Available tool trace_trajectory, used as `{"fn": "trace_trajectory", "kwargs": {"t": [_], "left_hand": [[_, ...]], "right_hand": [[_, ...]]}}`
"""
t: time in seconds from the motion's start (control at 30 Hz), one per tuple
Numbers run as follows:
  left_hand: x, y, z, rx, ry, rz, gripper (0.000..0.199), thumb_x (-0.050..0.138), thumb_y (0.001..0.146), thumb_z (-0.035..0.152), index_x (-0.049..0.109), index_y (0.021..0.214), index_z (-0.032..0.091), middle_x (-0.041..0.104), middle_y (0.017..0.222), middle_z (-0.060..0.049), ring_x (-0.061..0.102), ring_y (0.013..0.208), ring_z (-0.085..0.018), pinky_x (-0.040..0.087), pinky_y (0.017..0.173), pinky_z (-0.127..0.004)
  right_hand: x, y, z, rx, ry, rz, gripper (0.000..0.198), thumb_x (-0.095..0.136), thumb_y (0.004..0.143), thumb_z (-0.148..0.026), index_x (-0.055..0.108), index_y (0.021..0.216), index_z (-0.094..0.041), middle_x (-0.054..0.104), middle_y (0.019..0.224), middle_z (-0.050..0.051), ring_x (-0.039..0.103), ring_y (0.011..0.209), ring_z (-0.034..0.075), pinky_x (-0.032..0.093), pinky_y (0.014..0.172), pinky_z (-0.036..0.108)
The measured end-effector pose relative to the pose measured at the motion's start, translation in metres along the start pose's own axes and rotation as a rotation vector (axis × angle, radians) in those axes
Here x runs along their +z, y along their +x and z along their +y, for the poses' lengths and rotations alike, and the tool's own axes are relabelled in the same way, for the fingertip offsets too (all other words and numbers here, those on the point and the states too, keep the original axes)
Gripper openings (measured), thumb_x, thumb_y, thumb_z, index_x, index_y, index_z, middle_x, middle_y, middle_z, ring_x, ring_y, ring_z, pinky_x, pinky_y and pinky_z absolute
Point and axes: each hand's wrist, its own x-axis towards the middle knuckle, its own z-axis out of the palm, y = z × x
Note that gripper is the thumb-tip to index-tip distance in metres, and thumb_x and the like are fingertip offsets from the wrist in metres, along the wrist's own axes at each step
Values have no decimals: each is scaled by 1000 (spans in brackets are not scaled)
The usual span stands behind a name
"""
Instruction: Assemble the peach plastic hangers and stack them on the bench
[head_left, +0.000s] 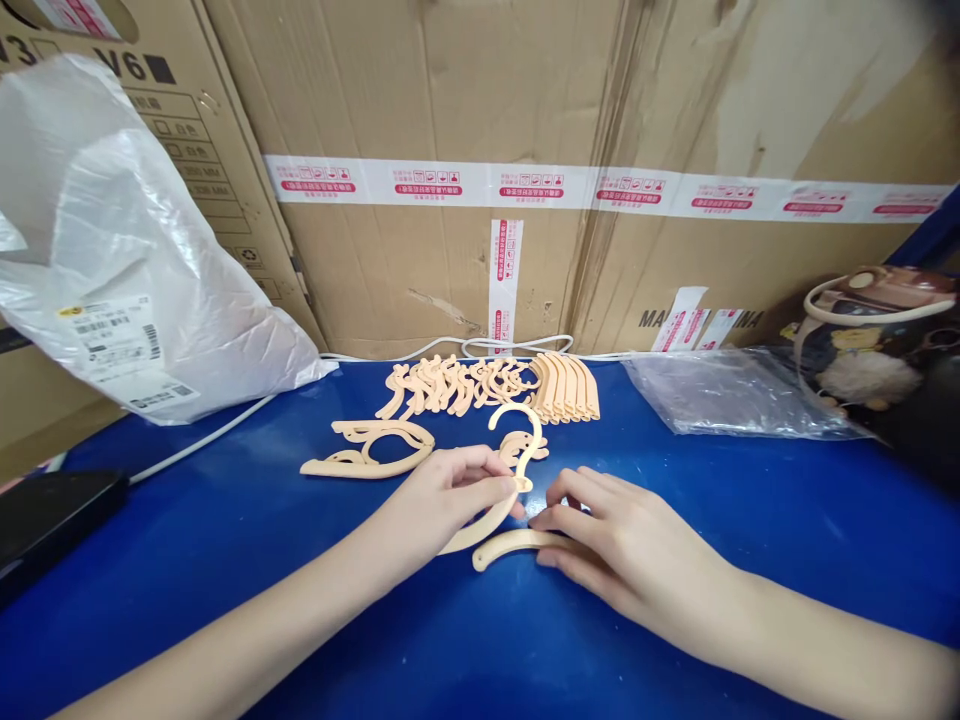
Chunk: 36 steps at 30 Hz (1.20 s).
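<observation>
My left hand (476, 490) is closed on a partly assembled plastic hanger, pinching it where the cream hook (536, 440) meets one curved arm. The hook points up, and the arm slants down to the left under my fingers. My right hand (619, 530) is closed around a loose hanger arm (506, 545) lying low over the blue table (420, 640). Its free end with a small hole points left, apart from the held hanger. More small hanger pieces (517, 445) lie just behind the hook, partly hidden by it.
A folded hanger (375, 450) lies left of my hands. Behind are hanger hooks (442, 385) and stacked hanger arms (566, 388). Around them are a white mailing bag (150, 270), a clear plastic bag (735, 395), a dark bag (862, 350), a black object (60, 525) and cardboard boxes (420, 270).
</observation>
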Motion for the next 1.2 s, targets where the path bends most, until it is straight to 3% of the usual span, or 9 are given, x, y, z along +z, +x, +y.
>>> {"fn": "trace_trajectory", "kwargs": {"t": [0.1, 0.27, 0.43, 0.63, 0.7, 0.87, 1.0, 1.2], "left_hand": [[-1, -2, -2, -26, -31, 35, 18, 60, 79, 35, 59, 75, 17, 71, 76, -2, 60, 75, -15, 42, 72, -26], [0, -8, -5, -81, -215, 23, 22, 64, 79, 37, 59, 84, 16, 70, 79, -2, 61, 66, -14, 48, 62, -25], [0, -6, -12, -57, -281, 2, 25, 66, 79, 35, 63, 95, 16, 69, 81, -4, 62, 66, -14, 48, 52, -20], [-2, -7, -12, -52, -283, 18, 26, 63, 83, 36, 66, 99, 16, 67, 80, -3, 61, 63, -11, 47, 47, -16], [-2, -8, -11, -40, -284, 17, 27, 61, 84, 38, 66, 98, 16, 66, 76, -2, 59, 59, -10, 45, 44, -15], [-2, -11, -10, -47, -259, -7, 28, 61, 85, 40, 68, 94, 15, 65, 69, -2, 54, 50, -8, 44, 41, -13], [0, -13, -7, -111, -343, -4, 28, 62, 85, 38, 67, 100, 15, 61, 57, 0, 55, 47, -9, 48, 41, -15], [2, -15, -8, -168, -412, -54, 33, 71, 78, 37, 65, 102, 16, 61, 65, 1, 62, 56, -14, 52, 40, -20]], "right_hand": [[1, 1, 3, -47, -16, 17, 22, 39, 98, -24, 60, 94, -19, 60, 91, 5, 54, 78, 19, 43, 69, 33], [-5, 1, 10, -51, 164, 53, 21, 34, 99, -18, 55, 102, -19, 62, 92, 4, 56, 80, 16, 44, 74, 31], [-2, -3, 17, -31, 219, 54, 25, 30, 96, -12, 51, 108, -18, 61, 85, 3, 55, 68, 14, 42, 61, 25], [-1, -3, 19, 32, 238, 70, 26, 40, 98, -36, 55, 86, -19, 60, 73, -1, 54, 59, 11, 36, 53, 22], [-1, -3, 18, 2, 245, 93, 26, 38, 99, -35, 57, 91, -19, 59, 76, -1, 55, 62, 11, 38, 55, 22], [-1, -4, 19, -67, 83, 164, 32, 35, 100, -34, 57, 119, -20, 59, 80, 1, 55, 66, 14, 40, 60, 25], [2, -3, 20, -109, -27, 178, 35, 34, 101, -33, 56, 124, -19, 60, 81, 2, 55, 67, 15, 38, 59, 27], [2, -4, 21, -149, -97, 197, 36, 34, 101, -32, 57, 124, -17, 58, 76, 1, 53, 65, 14, 35, 57, 26]]}}
